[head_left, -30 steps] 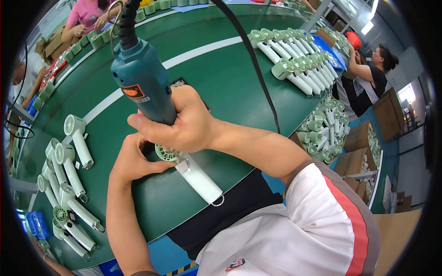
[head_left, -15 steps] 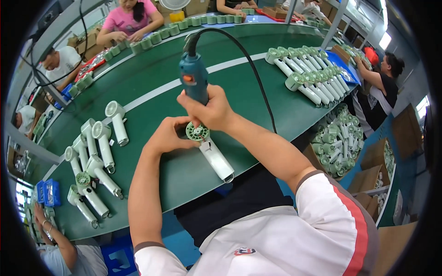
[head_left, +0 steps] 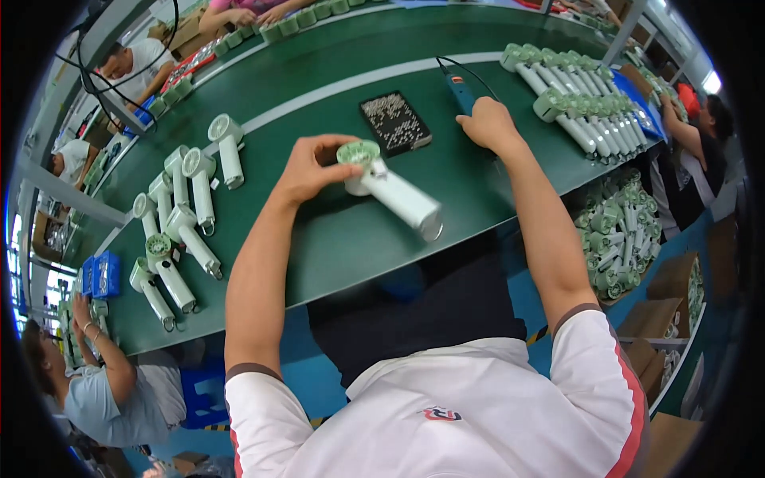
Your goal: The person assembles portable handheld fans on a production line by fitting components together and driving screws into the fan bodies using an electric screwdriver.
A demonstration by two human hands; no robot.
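Note:
My left hand (head_left: 309, 169) is closed around the round pale-green head of a white handheld fan (head_left: 402, 197). The fan tilts above the green table, its handle pointing toward my right and its near end slightly blurred. Farther right, my right hand (head_left: 489, 126) is wrapped around a blue electric screwdriver (head_left: 460, 92) with an orange switch; its tip is hidden. Between the two hands, a black tray (head_left: 417, 142) holding many small screws lies on the table, beyond the fan.
Several handheld fans (head_left: 177, 275) lie loosely at the left. Neat rows of fans (head_left: 586, 131) lie at the right, above a box full of fan parts (head_left: 615, 239). A black cord (head_left: 478, 73) runs from the screwdriver. Co-workers sit around the table; a metal post (head_left: 76, 195) stands left.
The screwdriver has moved from above the fan head to the right, with my right hand on it. My left hand has raised and tilted the fan. The screw tray has come into sight.

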